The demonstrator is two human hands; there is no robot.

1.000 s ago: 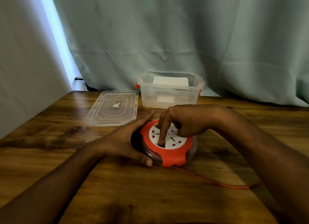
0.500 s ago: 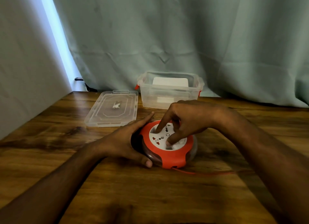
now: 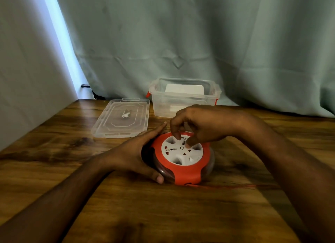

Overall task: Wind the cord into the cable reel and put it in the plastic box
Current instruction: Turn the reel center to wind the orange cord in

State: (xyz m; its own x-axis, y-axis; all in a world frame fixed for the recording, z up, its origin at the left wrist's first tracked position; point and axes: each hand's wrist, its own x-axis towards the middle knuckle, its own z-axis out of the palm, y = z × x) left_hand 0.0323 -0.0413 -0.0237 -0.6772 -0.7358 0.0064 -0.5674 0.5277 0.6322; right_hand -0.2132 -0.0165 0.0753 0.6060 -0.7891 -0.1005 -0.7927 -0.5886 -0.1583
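Note:
A round orange cable reel [image 3: 183, 172] with a white socket face lies flat on the wooden table [image 3: 54, 152]. My left hand [image 3: 134, 155] wraps around its left side, thumb at the front edge, fingers stretched along the far rim. My right hand [image 3: 201, 126] hovers over the far half of the white face, with fingertips pressed into its recesses. A thin orange cord [image 3: 226, 187] leaves the reel's front edge and trails right across the table. Behind the reel stands the clear plastic box [image 3: 183, 105], without its lid, with red latches.
The box's clear lid [image 3: 121, 118] lies flat to the left of the box. A white flat item rests inside the box. A green curtain hangs along the table's back edge, and a pale wall runs along the left side.
My right hand has turned the white face round, its fingers moving from the near side to the far side. The loose cord has grown shorter. My left hand has stayed in place.

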